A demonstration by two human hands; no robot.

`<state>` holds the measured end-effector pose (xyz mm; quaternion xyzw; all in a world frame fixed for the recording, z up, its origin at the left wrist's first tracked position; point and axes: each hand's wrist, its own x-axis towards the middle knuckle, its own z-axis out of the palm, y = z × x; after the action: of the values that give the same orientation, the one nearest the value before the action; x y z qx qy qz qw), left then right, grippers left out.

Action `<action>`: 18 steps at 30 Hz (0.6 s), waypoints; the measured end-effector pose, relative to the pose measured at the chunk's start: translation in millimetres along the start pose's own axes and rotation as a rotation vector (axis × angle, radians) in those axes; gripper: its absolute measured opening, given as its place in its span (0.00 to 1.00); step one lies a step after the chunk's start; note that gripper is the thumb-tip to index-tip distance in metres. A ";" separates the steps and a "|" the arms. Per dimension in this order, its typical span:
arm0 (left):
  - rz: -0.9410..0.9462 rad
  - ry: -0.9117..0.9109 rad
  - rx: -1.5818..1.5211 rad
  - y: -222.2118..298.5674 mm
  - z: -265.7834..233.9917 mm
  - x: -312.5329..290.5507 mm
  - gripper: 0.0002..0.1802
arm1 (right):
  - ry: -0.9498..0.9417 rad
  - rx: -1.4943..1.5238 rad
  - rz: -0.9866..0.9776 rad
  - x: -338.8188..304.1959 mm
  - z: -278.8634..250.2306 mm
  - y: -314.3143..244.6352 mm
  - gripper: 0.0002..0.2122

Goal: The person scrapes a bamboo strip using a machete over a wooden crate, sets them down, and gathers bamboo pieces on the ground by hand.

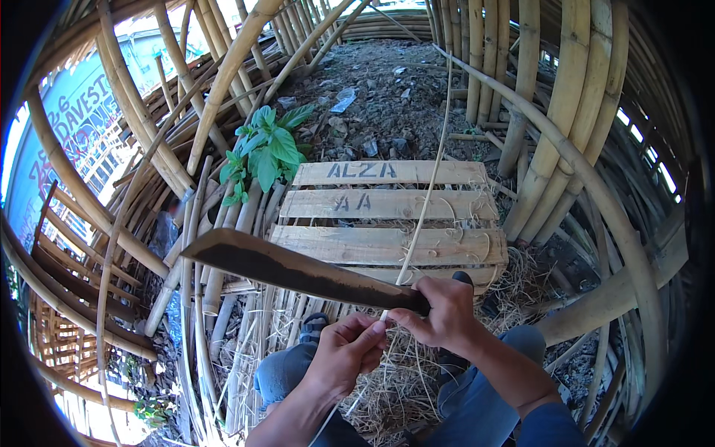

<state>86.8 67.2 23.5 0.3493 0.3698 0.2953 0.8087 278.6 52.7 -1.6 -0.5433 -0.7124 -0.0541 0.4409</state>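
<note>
My right hand (445, 313) is closed round the handle end of a machete (298, 274). The broad, dark blade reaches out to the left, its tip over the bamboo on that side. Just below the handle my left hand (350, 350) pinches a thin, pale bamboo strip (425, 212) between thumb and fingers. From there the strip runs up and away over a slatted wooden crate panel (380, 242), and its near end trails down below my left hand. The right thumb lies close to the strip at the blade's base; whether it presses on it I cannot tell.
Bamboo shavings (391, 395) cover the ground between my knees. Upright bamboo poles (555, 119) stand at the right, with a long bent pole (573, 153) curving past them. Stacked poles (212, 253) and a leafy green plant (268, 149) are at the left. Rough soil (372, 97) lies beyond the panel.
</note>
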 end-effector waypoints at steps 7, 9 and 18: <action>-0.001 0.005 -0.011 -2.9 -5.2 -1.9 0.05 | -0.039 -0.040 -0.020 -0.9 -1.9 1.2 0.25; -0.004 0.012 -0.016 -2.1 -4.2 -3.0 0.06 | -0.052 -0.067 -0.037 -0.8 -3.4 1.4 0.25; -0.018 0.065 0.025 -0.9 -2.5 -4.3 0.08 | 0.036 -0.121 -0.140 -0.5 4.2 12.1 0.27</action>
<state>82.7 64.4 23.2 0.3460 0.4027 0.2946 0.7946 286.2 59.5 -9.3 -0.5168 -0.7361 -0.1375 0.4150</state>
